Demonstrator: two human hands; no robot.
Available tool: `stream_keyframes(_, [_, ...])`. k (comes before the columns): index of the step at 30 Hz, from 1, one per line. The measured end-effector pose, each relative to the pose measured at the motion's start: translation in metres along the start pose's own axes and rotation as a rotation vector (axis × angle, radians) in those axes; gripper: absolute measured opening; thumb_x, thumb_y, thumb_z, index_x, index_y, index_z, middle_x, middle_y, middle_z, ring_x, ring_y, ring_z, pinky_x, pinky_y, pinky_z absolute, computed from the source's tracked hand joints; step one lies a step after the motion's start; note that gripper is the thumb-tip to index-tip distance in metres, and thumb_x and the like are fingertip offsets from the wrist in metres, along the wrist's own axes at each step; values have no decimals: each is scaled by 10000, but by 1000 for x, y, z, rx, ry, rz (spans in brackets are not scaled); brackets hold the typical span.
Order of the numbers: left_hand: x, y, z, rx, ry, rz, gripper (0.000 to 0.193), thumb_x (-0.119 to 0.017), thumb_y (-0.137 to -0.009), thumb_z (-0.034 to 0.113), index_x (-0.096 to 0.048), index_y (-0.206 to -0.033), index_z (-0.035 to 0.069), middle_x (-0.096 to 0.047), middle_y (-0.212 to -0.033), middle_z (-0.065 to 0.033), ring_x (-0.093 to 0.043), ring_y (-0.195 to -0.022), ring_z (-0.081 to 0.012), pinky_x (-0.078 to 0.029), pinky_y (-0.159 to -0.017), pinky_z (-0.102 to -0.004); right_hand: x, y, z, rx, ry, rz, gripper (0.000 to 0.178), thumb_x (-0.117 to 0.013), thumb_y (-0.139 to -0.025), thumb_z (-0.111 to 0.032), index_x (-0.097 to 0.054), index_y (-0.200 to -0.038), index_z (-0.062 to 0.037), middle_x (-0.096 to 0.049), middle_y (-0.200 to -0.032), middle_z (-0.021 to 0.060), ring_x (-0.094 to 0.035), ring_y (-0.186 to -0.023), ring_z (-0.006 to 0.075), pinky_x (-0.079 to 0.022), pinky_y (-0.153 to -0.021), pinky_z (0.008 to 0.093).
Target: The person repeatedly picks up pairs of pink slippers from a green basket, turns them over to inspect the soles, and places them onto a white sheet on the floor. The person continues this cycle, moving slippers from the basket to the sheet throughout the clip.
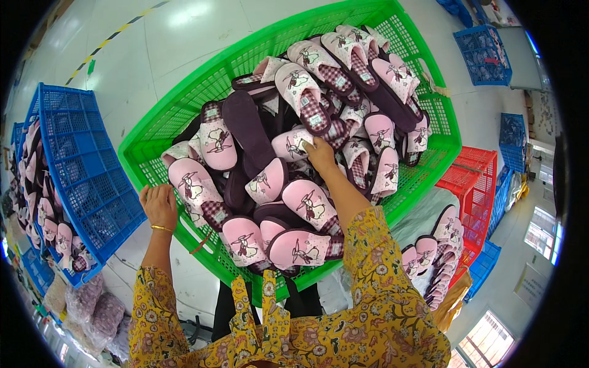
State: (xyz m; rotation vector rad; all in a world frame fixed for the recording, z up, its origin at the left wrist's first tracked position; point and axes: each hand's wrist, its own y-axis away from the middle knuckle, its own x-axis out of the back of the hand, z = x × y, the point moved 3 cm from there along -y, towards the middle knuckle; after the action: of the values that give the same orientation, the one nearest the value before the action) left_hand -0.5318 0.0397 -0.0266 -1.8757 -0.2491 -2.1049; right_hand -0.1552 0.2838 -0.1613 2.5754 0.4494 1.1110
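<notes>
A big green plastic basket [451, 126] in front of me is heaped with slippers, pink and white uppers with a printed cartoon figure, checked insoles and dark purple soles. In the middle of the heap my right hand [320, 154] has its fingers closed over a pale pink slipper [291, 145]; its thumb side lies against the toe. At the near left edge of the basket my left hand [161, 205] is bent over the rim, partly hiding it. A slipper turned sole up [245, 126] lies left of my right hand, and a pink slipper [267, 181] sits just below it.
Left of me stands a blue crate [92, 165], with more slippers beyond it. To the right, a row of slippers [451, 245] lies beside a red crate [481, 178]. Further blue crates [481, 55] stand at the far right. Stuffed plastic bags [101, 316] lie at lower left.
</notes>
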Motion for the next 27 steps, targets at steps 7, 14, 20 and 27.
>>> stream_keyframes(7, [8, 1, -1, -9, 4, 24, 52, -583, -846, 134, -619, -854, 98, -644, -863, -41, -592, -876, -208, -325, -1002, -391, 48, 49, -22, -654, -717, -80, 172, -639, -863, -201, -566, -830, -50, -457, -638, -12, -383, -484, 82, -299, -379, 250])
stream_keyframes(14, [3, 1, 1, -29, 4, 44, 33, -592, -840, 127, -618, -846, 108, -649, -868, -17, -590, -864, -185, -329, -992, -366, 77, 102, -47, -489, -899, 5, 189, -627, -886, -214, -545, -802, -65, -430, -627, -35, -360, -475, 52, -301, -402, 229])
stream_keyframes(20, [-1, 3, -2, -43, -2, 18, 55, -588, -857, 144, -629, -875, 112, -653, -886, -13, -587, -886, -176, -309, -1008, -371, 88, 135, -83, -255, -657, 139, 248, -627, -899, -255, -586, -920, -10, -499, -674, -17, -423, -534, 47, -363, -484, 224])
stream_keyframes(27, [0, -22, 0, 215, 522, 168, 153, -588, -858, 84, -622, -986, 8, -629, -941, -121, -585, -893, -272, -449, -814, -366, 151, 182, -30, -58, -432, 489, 191, -618, -912, -200, -567, -960, -22, -547, -756, 5, -479, -611, 45, -412, -556, 214])
